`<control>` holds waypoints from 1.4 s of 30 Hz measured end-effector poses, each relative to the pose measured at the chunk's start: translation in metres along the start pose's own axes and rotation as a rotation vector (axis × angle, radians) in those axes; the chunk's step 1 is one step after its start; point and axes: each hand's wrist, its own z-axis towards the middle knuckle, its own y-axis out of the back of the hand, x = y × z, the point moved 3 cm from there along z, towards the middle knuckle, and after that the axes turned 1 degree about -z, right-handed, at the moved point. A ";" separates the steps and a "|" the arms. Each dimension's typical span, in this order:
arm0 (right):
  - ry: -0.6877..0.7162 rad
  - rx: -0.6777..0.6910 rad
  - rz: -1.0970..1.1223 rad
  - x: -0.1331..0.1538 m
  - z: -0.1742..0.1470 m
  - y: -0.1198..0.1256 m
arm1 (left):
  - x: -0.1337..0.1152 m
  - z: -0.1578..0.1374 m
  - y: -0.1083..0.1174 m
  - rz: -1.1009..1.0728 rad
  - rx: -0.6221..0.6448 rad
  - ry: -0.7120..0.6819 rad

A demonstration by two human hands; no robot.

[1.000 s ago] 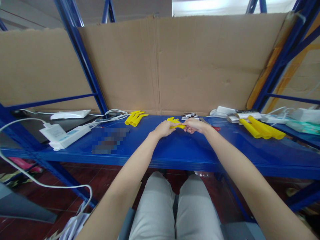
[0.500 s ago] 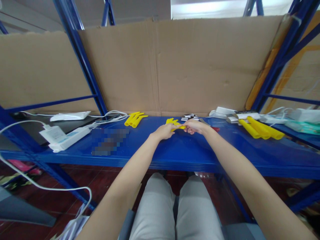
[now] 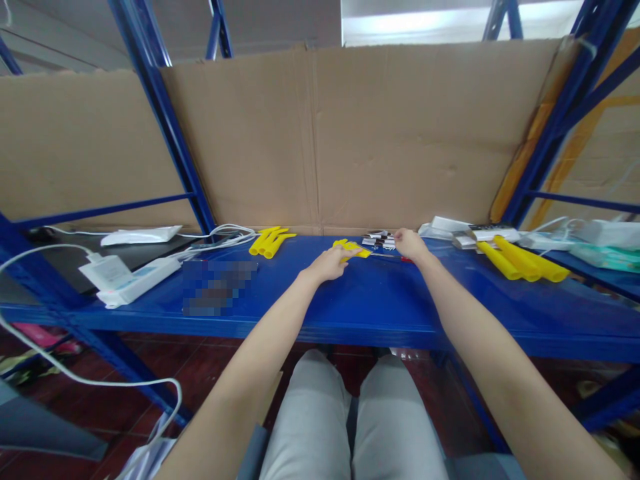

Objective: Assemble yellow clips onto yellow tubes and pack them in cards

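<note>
My left hand (image 3: pixel 329 263) is closed on a small yellow piece (image 3: pixel 361 253) with several finger-like prongs, lying at the middle of the blue shelf; the hand partly hides it. Further right, my right hand (image 3: pixel 411 244) is closed, fingertips beside a cluster of small black-and-white strips (image 3: pixel 379 240). Whatever it grips is too small or hidden to make out. Between the two hands lies a thin metal-shafted tool with a red handle (image 3: pixel 407 260), close below my right wrist.
Yellow tubes lie at the left (image 3: pixel 271 243) and right (image 3: pixel 523 260). A white power strip (image 3: pixel 137 280) with cables is at the left. White boxes (image 3: pixel 445 227) sit back right. A cardboard sheet (image 3: pixel 400 133) closes off the back; blue posts (image 3: pixel 173 127) frame the shelf (image 3: pixel 365 307).
My right hand has left the yellow piece and moved right and back to the black-and-white strips, uncovering the red-handled tool. My left hand stays on the yellow piece.
</note>
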 end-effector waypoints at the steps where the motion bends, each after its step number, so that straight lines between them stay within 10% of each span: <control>1: 0.012 0.002 -0.060 -0.007 0.002 0.000 | 0.000 0.000 0.000 -0.008 0.002 -0.001; 12: -0.021 0.272 -0.290 -0.024 0.006 -0.016 | -0.001 -0.001 0.000 0.010 0.022 -0.003; 42: -0.027 0.204 -0.261 -0.038 0.018 -0.020 | 0.000 0.000 -0.003 0.023 0.042 -0.018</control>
